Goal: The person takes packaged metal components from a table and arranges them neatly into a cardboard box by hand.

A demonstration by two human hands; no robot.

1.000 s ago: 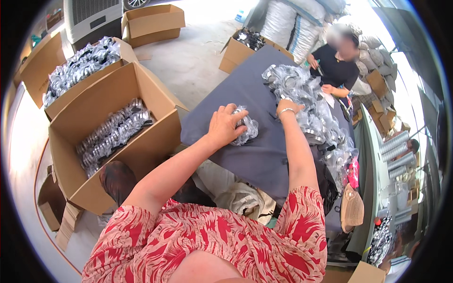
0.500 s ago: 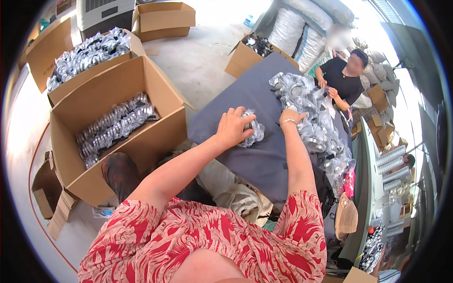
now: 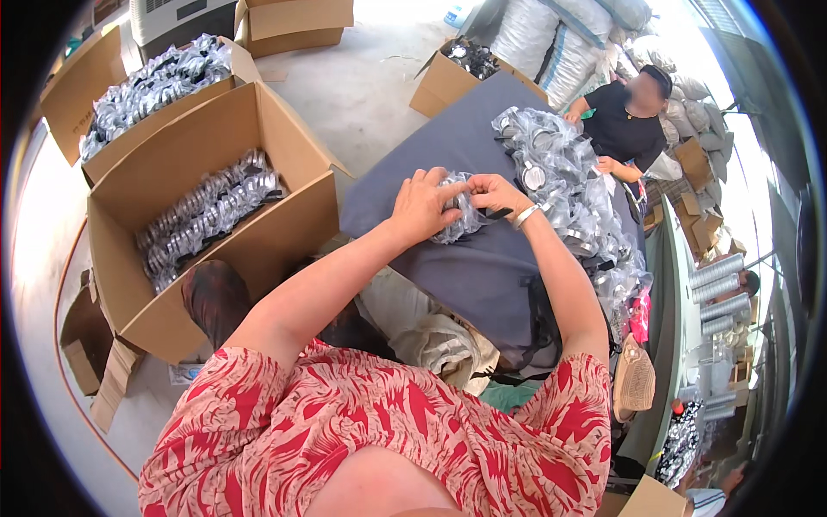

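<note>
1. Plastic-wrapped bundle (image 3: 463, 222), on the grey table (image 3: 379, 202).
2. Left hand (image 3: 419, 205), fingers curved around it, holding; right hand (image 3: 501, 195), fingers bunched at its edge, grip unclear.
3. Bagged pile (image 3: 573, 194), table's right side.
4. Open carton (image 3: 250, 263), left, on pale floor (image 3: 370, 69).
5. Co-worker (image 3: 624, 125), near stacked sacks (image 3: 564, 65).

The person's shirt (image 3: 370, 422) carries a swirling red pattern on pale cream, and the trousers (image 3: 215, 302) are dark with muted reddish-brown mottling. Dark slate grey covers the worktop (image 3: 431, 155). The bundle (image 3: 463, 226) shows silvery grey through clear plastic, while the larger heap (image 3: 573, 202) mixes silver, white and black. The open carton (image 3: 258, 250) is plain tan-brown. The co-worker's top (image 3: 616, 121) and cap (image 3: 659, 79) are black. White sacks (image 3: 564, 73) bear blue stripes; a small item (image 3: 639, 317) glows bright pink, beside a straw-coloured woven piece (image 3: 634, 379).
</note>
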